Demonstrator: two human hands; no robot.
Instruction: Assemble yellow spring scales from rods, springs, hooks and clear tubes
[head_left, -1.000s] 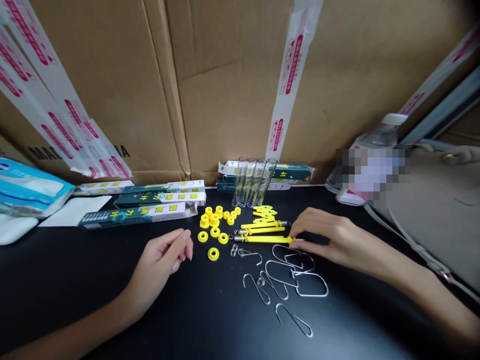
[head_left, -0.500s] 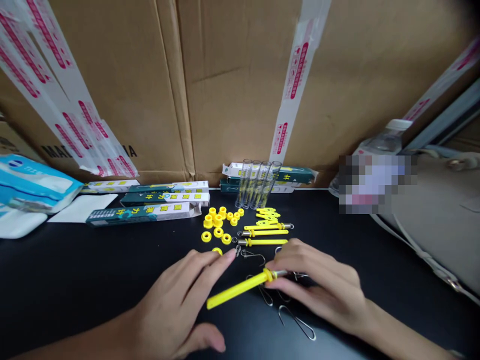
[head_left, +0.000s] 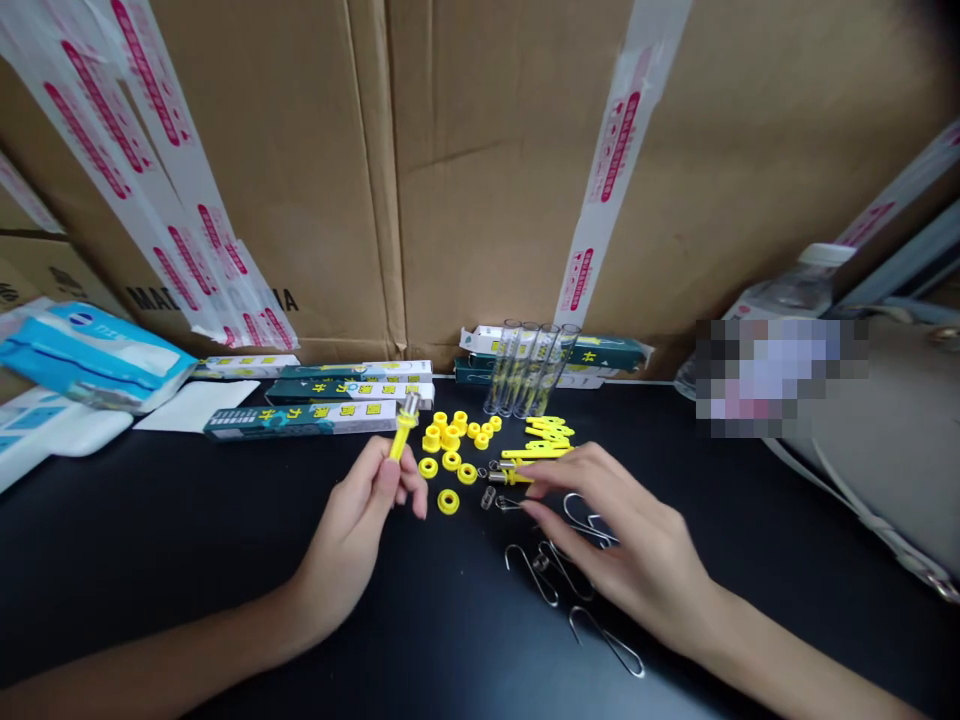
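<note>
In my left hand (head_left: 364,510), a yellow plastic rod (head_left: 401,436) with a collar is pinched, its metal spring end (head_left: 410,405) pointing up. My right hand (head_left: 622,525) is over the parts, thumb and fingers slightly apart. Its fingertips are beside a small wire hook (head_left: 508,504) and partly cover yellow rods with spring ends (head_left: 501,477). Whether they touch these parts is unclear. A small loose spring (head_left: 487,498) lies left of that hook. Larger S-shaped wire hooks (head_left: 606,640) lie below and under the right hand.
Yellow rings and caps (head_left: 448,502) are grouped mid-table. Behind them stand clear tubes (head_left: 529,370), with flat yellow pieces (head_left: 550,430) to their front right. Printed cartons (head_left: 300,418) lie by a large cardboard box (head_left: 465,200). A bottle (head_left: 814,285) and a grey bag (head_left: 885,440) are right.
The yellow rod has passed from my right hand to my left, which has lifted it upright. My right hand has moved slightly up to the small hook and rods. The view has shifted.
</note>
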